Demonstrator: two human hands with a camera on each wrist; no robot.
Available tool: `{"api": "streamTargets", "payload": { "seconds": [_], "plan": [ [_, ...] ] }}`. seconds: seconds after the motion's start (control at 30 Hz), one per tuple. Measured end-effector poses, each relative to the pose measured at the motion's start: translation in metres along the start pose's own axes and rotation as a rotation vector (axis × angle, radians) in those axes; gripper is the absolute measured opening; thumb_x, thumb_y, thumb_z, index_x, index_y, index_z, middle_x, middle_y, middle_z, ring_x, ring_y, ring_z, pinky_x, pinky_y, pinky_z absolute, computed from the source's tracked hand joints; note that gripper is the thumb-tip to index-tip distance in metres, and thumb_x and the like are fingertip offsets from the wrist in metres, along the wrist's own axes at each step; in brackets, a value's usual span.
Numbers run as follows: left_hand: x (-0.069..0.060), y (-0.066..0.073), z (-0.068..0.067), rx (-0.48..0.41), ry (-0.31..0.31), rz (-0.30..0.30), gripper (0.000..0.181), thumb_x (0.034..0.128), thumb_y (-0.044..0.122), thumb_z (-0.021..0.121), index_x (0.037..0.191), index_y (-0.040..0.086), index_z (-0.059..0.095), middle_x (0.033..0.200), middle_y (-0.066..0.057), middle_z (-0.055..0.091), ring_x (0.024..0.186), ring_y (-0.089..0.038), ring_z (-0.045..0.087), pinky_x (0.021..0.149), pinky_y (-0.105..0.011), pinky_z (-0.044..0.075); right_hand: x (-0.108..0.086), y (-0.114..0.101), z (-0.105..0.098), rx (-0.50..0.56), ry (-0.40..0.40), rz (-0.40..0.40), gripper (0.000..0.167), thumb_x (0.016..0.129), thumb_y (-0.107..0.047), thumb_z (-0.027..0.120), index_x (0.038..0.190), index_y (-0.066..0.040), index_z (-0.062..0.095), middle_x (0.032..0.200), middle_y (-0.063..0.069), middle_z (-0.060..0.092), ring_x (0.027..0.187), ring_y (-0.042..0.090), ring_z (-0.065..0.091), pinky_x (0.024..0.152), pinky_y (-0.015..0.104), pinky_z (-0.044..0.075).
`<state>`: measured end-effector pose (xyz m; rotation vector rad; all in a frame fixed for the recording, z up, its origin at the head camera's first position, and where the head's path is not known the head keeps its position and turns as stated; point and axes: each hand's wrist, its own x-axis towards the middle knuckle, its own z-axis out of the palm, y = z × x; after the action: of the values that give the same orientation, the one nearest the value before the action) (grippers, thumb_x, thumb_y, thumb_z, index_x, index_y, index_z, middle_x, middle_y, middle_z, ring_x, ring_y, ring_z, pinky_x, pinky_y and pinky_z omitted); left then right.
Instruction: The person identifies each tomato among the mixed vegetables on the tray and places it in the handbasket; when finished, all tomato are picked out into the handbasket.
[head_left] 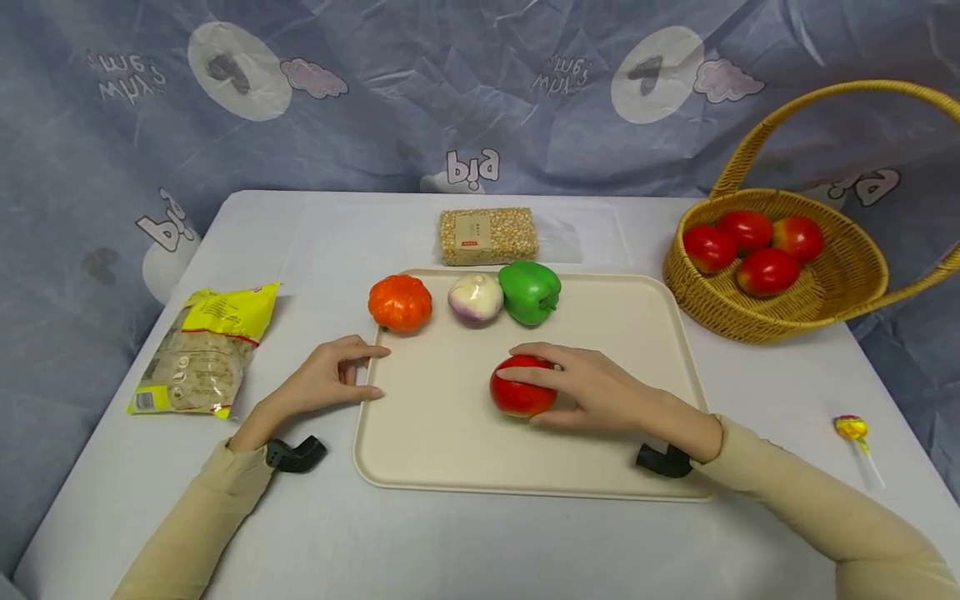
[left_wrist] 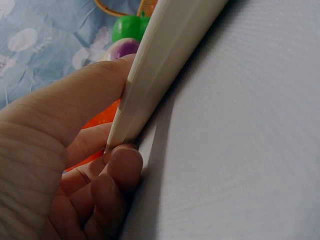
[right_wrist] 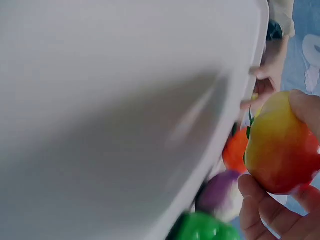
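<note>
My right hand (head_left: pixel 588 387) holds a red tomato (head_left: pixel 519 398) above the middle of a cream tray (head_left: pixel 450 454). In the right wrist view the tomato (right_wrist: pixel 280 145) shows a yellow top with a bit of green stem, and fingers and thumb curl round it. At the tray's left edge my left hand (head_left: pixel 330 379) holds the rim; in the left wrist view thumb and index reach over the rim (left_wrist: pixel 155 65) while the other fingers curl against its outer side. Along the tray's back edge lie an orange pumpkin (head_left: pixel 401 304), a white-and-purple onion (head_left: pixel 476 299) and a green pepper (head_left: pixel 531 292).
A tall-handled wicker basket (head_left: pixel 847 296) with several red tomatoes stands at the back right. Behind the tray lies a bag of corn kernels (head_left: pixel 487 237). A yellow-and-clear food bag (head_left: pixel 206 350) lies at left, a lollipop (head_left: pixel 852 429) at right.
</note>
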<state>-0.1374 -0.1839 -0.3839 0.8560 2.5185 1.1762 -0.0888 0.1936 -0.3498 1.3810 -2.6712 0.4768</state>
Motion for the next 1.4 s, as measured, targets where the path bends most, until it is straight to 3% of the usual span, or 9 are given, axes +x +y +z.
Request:
{"api": "streamTargets", "payload": {
  "seconds": [0.4,0.5,0.63,0.8,0.9,1.03,1.2,1.4],
  "plan": [
    [-0.001,0.000,0.001,-0.002,-0.003,-0.011,0.050,0.0720,0.010,0.080,0.117,-0.002,0.062,0.087,-0.011,0.056,0.052,-0.003,0.046,0.049,-0.017,0.041,-0.025,0.027,-0.040,-0.083,0.198,0.102,0.071,0.067,-0.029,0.082,0.131,-0.023,0.053,0.128,0.007,0.053,0.103,0.021,0.060,0.072,0.035,0.055],
    [-0.001,-0.002,0.000,0.004,0.000,-0.018,0.050,0.0721,0.012,0.080,0.118,-0.001,0.062,0.086,-0.010,0.056,0.052,-0.004,0.046,0.049,-0.017,0.041,-0.030,0.036,-0.047,-0.113,0.244,0.107,0.064,0.072,-0.034,0.078,0.130,-0.020,0.054,0.127,0.009,0.053,0.102,0.022,0.059,0.065,0.032,0.053],
    [-0.002,-0.003,0.001,0.008,0.002,-0.021,0.050,0.0724,0.012,0.080,0.118,-0.001,0.062,0.086,-0.010,0.055,0.053,-0.004,0.045,0.049,-0.017,0.040,-0.038,0.047,-0.060,-0.173,0.303,0.152,0.064,0.069,-0.030,0.080,0.128,-0.019,0.056,0.127,0.010,0.054,0.089,0.019,0.061,0.057,0.029,0.050],
    [-0.001,-0.009,0.003,0.006,-0.002,-0.021,0.050,0.0723,0.011,0.080,0.118,-0.001,0.062,0.085,-0.010,0.054,0.053,-0.004,0.044,0.049,-0.017,0.040,-0.054,0.061,-0.075,-0.214,0.333,0.287,0.079,0.058,-0.011,0.085,0.131,-0.018,0.054,0.128,0.014,0.051,0.094,0.024,0.059,0.070,0.036,0.052],
    [0.001,-0.022,0.005,0.015,0.001,-0.016,0.051,0.0721,0.013,0.080,0.119,0.002,0.062,0.086,-0.009,0.054,0.053,-0.004,0.044,0.049,-0.017,0.039,-0.064,0.068,-0.082,-0.189,0.359,0.369,0.083,0.057,-0.006,0.086,0.132,-0.017,0.053,0.127,0.020,0.047,0.106,0.032,0.053,0.079,0.050,0.052],
    [0.003,-0.035,0.006,0.013,0.007,-0.014,0.053,0.0713,0.019,0.082,0.120,0.007,0.063,0.086,-0.006,0.055,0.053,-0.004,0.045,0.049,-0.017,0.040,-0.076,0.078,-0.092,-0.149,0.401,0.449,0.080,0.061,-0.005,0.085,0.133,-0.017,0.052,0.127,0.023,0.044,0.115,0.039,0.046,0.081,0.065,0.046],
    [0.002,-0.036,0.007,-0.022,0.000,-0.008,0.054,0.0718,0.024,0.081,0.120,0.009,0.063,0.086,-0.005,0.055,0.053,-0.004,0.045,0.048,-0.018,0.040,-0.093,0.095,-0.103,-0.130,0.417,0.526,0.076,0.068,-0.006,0.081,0.136,-0.017,0.048,0.129,0.025,0.042,0.117,0.043,0.043,0.086,0.069,0.041],
    [0.002,-0.036,0.007,-0.020,-0.002,-0.005,0.054,0.0724,0.022,0.081,0.120,0.007,0.062,0.087,-0.006,0.055,0.053,-0.004,0.045,0.048,-0.018,0.040,-0.112,0.113,-0.111,-0.063,0.368,0.724,0.072,0.079,-0.008,0.072,0.142,-0.019,0.039,0.127,0.030,0.036,0.112,0.047,0.036,0.084,0.071,0.037]
  ]
}}
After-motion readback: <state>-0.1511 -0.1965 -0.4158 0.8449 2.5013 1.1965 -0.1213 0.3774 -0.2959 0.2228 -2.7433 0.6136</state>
